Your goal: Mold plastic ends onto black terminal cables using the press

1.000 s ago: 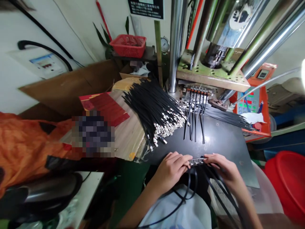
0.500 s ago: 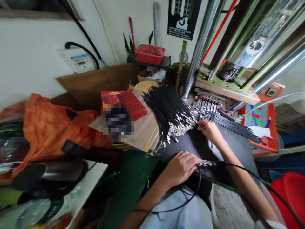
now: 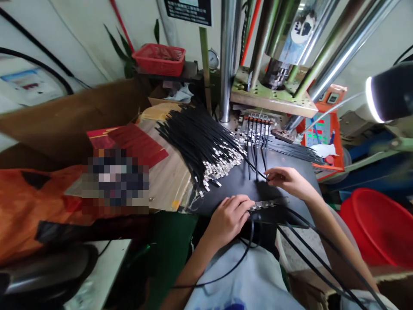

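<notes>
Near the front edge of the black work surface (image 3: 222, 196), my left hand (image 3: 229, 218) is closed on the end of a narrow metal strip (image 3: 269, 204) with small fittings along it. Black cables hang about the strip and run past my lap. My right hand (image 3: 292, 183) pinches a thin black cable (image 3: 254, 167), which slants back toward the pile. To the left of that hand lies a large pile of black cables (image 3: 196, 137), their silver connector ends (image 3: 222, 163) facing me. Behind it, several cables sit in a metal mould (image 3: 256, 122) under the press.
A press plate (image 3: 274, 97) on steel columns stands over the mould. To its right are an orange control box (image 3: 338, 146) and a lamp (image 3: 387, 94). A red basin (image 3: 377, 224) stands at lower right. Red packets (image 3: 138, 144) lie on a wooden board (image 3: 171, 172) at left.
The view has turned to the right. My right hand has come away from the connector ends toward me, with a cable now stretched from its fingers. The left hand still holds the strip.
</notes>
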`<action>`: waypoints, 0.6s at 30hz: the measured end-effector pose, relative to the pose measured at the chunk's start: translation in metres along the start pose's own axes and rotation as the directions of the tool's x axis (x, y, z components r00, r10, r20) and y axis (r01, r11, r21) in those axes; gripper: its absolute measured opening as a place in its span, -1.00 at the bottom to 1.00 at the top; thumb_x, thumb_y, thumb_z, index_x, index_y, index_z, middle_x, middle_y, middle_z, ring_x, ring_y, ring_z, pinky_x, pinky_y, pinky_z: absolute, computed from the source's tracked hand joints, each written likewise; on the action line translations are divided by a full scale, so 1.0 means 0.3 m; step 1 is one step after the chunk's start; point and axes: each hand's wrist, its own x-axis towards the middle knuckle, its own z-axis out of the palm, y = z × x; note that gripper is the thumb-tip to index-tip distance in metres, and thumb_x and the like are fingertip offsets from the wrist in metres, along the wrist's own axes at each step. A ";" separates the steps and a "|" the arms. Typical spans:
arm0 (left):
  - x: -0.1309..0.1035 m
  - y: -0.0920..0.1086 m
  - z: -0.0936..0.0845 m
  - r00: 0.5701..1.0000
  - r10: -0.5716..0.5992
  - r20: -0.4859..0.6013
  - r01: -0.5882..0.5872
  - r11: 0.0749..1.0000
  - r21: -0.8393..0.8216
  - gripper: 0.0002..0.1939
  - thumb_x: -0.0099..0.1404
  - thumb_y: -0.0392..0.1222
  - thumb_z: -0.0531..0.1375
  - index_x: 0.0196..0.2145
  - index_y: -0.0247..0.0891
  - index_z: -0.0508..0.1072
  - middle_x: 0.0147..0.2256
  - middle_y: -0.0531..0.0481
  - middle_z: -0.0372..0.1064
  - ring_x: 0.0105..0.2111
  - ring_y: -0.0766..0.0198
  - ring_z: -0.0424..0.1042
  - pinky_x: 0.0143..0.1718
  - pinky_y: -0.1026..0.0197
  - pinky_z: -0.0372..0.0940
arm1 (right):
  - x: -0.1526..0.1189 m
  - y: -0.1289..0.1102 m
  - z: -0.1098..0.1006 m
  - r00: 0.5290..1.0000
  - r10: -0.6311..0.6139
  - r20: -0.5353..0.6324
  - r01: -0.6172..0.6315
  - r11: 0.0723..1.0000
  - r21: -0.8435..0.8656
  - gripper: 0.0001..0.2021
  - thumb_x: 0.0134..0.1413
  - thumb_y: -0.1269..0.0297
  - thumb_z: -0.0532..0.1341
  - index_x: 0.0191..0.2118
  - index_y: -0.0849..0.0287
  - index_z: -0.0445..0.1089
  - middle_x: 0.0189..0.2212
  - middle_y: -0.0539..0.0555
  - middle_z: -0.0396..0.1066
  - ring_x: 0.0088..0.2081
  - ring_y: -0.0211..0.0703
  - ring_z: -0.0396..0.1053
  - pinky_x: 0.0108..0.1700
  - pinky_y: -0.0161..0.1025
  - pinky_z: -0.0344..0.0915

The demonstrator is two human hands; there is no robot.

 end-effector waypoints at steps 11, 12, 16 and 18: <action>0.042 0.023 -0.014 0.995 -0.090 0.048 0.086 0.993 0.079 -0.69 0.32 -0.43 0.12 -0.02 -0.22 0.37 -0.08 -0.01 0.44 -0.06 0.13 0.33 -0.07 0.10 0.25 | -0.330 0.110 0.158 0.709 -0.207 -0.674 0.513 0.808 0.291 -0.82 -0.02 0.41 0.40 -0.37 -0.01 0.42 -0.42 -0.11 0.52 -0.19 -0.12 0.53 0.05 -0.06 0.39; 0.043 0.024 -0.018 0.994 -0.094 0.061 0.089 0.993 0.077 -0.71 0.32 -0.43 0.12 -0.03 -0.21 0.38 -0.09 0.00 0.45 -0.06 0.14 0.34 -0.09 0.10 0.24 | -0.327 0.110 0.168 0.755 -0.228 -0.615 0.429 0.881 0.201 -0.85 0.01 0.44 0.36 -0.38 0.04 0.43 -0.39 -0.07 0.54 -0.15 -0.07 0.53 0.11 0.00 0.35; 0.049 0.028 -0.015 0.994 -0.099 0.049 0.095 0.992 0.085 -0.74 0.32 -0.44 0.12 -0.07 -0.21 0.40 -0.16 0.03 0.46 -0.14 0.17 0.36 -0.15 0.12 0.22 | -0.309 0.110 0.190 0.866 -0.166 -0.472 0.220 0.973 0.062 -0.89 0.16 0.41 0.22 -0.38 0.09 0.38 -0.34 0.00 0.54 -0.14 -0.09 0.53 0.00 -0.15 0.38; 0.062 0.033 -0.002 0.993 -0.106 0.044 0.100 0.988 0.116 -0.75 0.32 -0.43 0.11 -0.09 -0.21 0.40 -0.21 0.03 0.47 -0.19 0.16 0.36 -0.19 0.11 0.22 | -0.308 0.114 0.188 0.866 -0.146 -0.479 0.190 0.981 0.044 -0.91 0.17 0.40 0.21 -0.35 0.09 0.37 -0.30 0.03 0.53 -0.15 -0.12 0.51 -0.10 -0.25 0.40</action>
